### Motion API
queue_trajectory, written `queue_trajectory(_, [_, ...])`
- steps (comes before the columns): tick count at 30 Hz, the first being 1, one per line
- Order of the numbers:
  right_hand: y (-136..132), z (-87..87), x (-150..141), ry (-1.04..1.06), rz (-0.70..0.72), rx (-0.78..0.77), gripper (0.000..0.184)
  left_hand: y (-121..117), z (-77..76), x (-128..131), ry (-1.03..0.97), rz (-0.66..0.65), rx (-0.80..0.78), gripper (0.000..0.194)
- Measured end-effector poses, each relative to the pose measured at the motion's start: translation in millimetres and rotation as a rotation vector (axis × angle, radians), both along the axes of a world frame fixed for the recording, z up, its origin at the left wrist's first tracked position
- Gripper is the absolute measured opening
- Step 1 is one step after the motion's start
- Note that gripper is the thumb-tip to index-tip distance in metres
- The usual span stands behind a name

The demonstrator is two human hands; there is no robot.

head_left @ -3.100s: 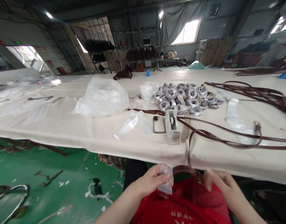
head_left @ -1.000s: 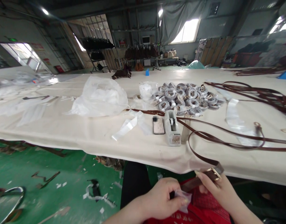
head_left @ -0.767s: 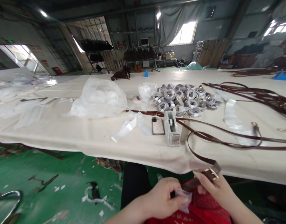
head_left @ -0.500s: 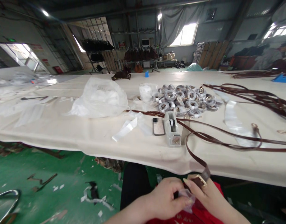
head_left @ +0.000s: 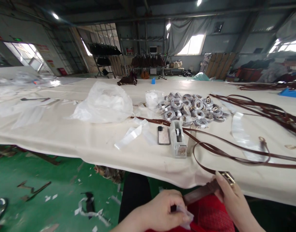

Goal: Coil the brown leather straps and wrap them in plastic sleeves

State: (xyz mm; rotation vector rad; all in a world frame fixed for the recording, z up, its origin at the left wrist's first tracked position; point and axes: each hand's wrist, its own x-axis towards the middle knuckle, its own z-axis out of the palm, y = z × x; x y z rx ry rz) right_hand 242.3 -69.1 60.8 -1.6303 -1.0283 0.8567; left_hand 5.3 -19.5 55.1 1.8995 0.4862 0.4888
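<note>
A brown leather strap (head_left: 201, 194) with a gold buckle (head_left: 228, 178) stretches between my hands over my lap. Closed around its left end, my left hand (head_left: 160, 207) also pinches a crumpled piece of translucent plastic (head_left: 184, 216). My right hand (head_left: 236, 201) grips the strap beside the buckle, thumb on top. From there the strap curves up onto the table, where more brown straps (head_left: 217, 149) lie. A tape dispenser (head_left: 179, 140) stands near the table's front edge, next to a small phone-like item (head_left: 163, 135) whose face is blurred.
Coiled, wrapped straps (head_left: 193, 108) are heaped behind the dispenser. Left of them sits a large translucent bag (head_left: 104, 103). Clear plastic sleeves (head_left: 132, 133) lie on the cream-covered table (head_left: 95, 145). More loose straps (head_left: 266, 106) are at right. Scraps litter the green floor (head_left: 66, 190).
My right hand has moved right with the buckle, away from my left hand. A length of strap now shows straight between them. The view has tilted slightly upward.
</note>
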Motion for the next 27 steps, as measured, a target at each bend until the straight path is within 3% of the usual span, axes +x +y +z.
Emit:
queue_trajectory(3, [1.1,2.7,-10.2,0.069,0.154,0.085,0.042,-0.4,-1.6,1.9,-0.041,0.057,-0.014,0.020])
queue_trajectory(6, [-2.6,5.4,-36.4,0.056,0.399,-0.004,0.035,-0.6,-3.3,6.9,-0.104,-0.014,-0.052,0.017])
queue_trajectory(8, [-2.8,8.6,-43.2,0.025,0.449,-0.033,0.035,1.5,-4.5,7.3,-0.074,-0.034,-0.049,0.015])
queue_trajectory(11, [2.1,15.0,-29.0,0.042,0.337,-0.053,0.043,7.4,-6.2,2.6,0.041,0.030,0.000,0.018])
queue_trajectory(15, [8.9,13.4,-12.5,0.053,0.178,0.015,0.043,11.9,-10.0,-1.3,0.019,-0.015,-0.039,0.026])
queue_trajectory(19, [2.4,4.6,-28.2,-0.080,0.339,-0.077,0.036,11.8,-15.4,0.8,-0.035,0.036,-0.053,0.026])
queue_trajectory(21, [-2.8,5.5,-30.1,-0.096,0.348,-0.168,0.040,14.6,-18.3,-1.3,-0.037,0.078,-0.053,0.022])
queue_trajectory(24, [-6.7,18.4,-13.4,-0.124,0.265,-0.156,0.044,23.0,-25.0,-9.5,0.008,0.150,-0.055,0.018])
queue_trajectory(27, [-7.7,38.8,12.3,-0.208,0.197,-0.001,0.040,30.8,-34.9,-17.6,0.089,0.241,-0.054,0.018])
